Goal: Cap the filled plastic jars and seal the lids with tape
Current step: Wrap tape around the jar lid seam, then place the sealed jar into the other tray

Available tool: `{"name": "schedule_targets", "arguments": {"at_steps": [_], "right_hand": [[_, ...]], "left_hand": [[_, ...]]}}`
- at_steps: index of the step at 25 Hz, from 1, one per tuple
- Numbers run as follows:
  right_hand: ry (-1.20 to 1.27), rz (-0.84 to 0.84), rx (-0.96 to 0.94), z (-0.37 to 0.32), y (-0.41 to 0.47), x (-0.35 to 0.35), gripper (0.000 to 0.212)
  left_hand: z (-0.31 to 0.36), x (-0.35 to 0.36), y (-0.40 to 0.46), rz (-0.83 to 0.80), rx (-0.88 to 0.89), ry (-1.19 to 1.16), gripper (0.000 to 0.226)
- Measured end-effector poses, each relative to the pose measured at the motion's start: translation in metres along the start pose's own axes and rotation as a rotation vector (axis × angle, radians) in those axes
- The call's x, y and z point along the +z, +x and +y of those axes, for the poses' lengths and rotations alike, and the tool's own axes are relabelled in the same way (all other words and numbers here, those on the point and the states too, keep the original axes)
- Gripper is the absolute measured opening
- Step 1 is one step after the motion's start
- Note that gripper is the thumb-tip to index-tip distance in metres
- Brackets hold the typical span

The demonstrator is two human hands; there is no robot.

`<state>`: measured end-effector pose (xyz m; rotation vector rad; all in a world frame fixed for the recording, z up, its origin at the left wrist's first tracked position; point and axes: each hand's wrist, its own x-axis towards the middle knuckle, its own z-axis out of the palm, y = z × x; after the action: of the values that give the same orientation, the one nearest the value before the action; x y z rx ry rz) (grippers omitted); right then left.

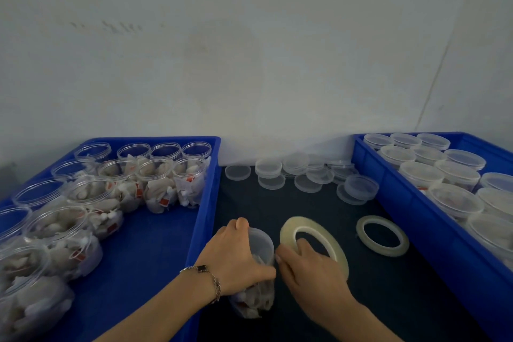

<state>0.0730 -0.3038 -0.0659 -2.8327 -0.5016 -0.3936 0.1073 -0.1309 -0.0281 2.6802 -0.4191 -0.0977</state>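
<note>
A clear plastic jar (259,247) filled with white sachets stands capped on the dark mat, low in the middle. My left hand (236,255) grips it from the left, fingers curled over the lid and thumb on its side. My right hand (311,266) holds a roll of clear tape (313,241) upright just right of the jar, fingers through the roll's hole, thumb tip at the jar's side near my left thumb. A second tape roll (382,235) lies flat to the right.
A blue crate (205,203) on the left holds several open filled jars (161,183). A blue crate (388,189) on the right holds several capped jars (455,200). Loose clear lids (302,172) lie scattered at the back of the mat by the wall.
</note>
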Motion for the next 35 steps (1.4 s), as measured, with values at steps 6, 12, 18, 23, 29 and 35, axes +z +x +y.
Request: {"name": "schedule_targets", "arguments": {"at_steps": [6,12,18,23,29,35], "right_hand": [[0.125,0.145,-0.032,0.008,0.011,0.010,0.025],[0.034,0.200,-0.049,0.039,0.033,0.033,0.024],[-0.029,-0.038,0.082,0.078,0.096,0.014,0.013],[-0.118,-0.107,-0.093,0.060,0.096,0.057,0.044],[-0.186,-0.211,-0.037,0.056,0.083,0.073,0.069],[0.522,-0.223,-0.028,0.049,0.056,-0.010,0.065]], "left_hand": [[0.005,-0.001,-0.005,0.034,0.002,0.072,0.066],[0.011,-0.012,-0.015,-0.086,0.101,0.044,0.063],[0.017,-0.017,-0.012,-0.302,0.056,0.016,0.020],[0.005,-0.027,-0.016,-0.167,0.002,-0.100,0.057],[0.006,-0.026,0.003,-0.089,0.028,-0.011,0.050],[0.018,-0.045,-0.002,-0.115,0.095,-0.031,0.068]]}}
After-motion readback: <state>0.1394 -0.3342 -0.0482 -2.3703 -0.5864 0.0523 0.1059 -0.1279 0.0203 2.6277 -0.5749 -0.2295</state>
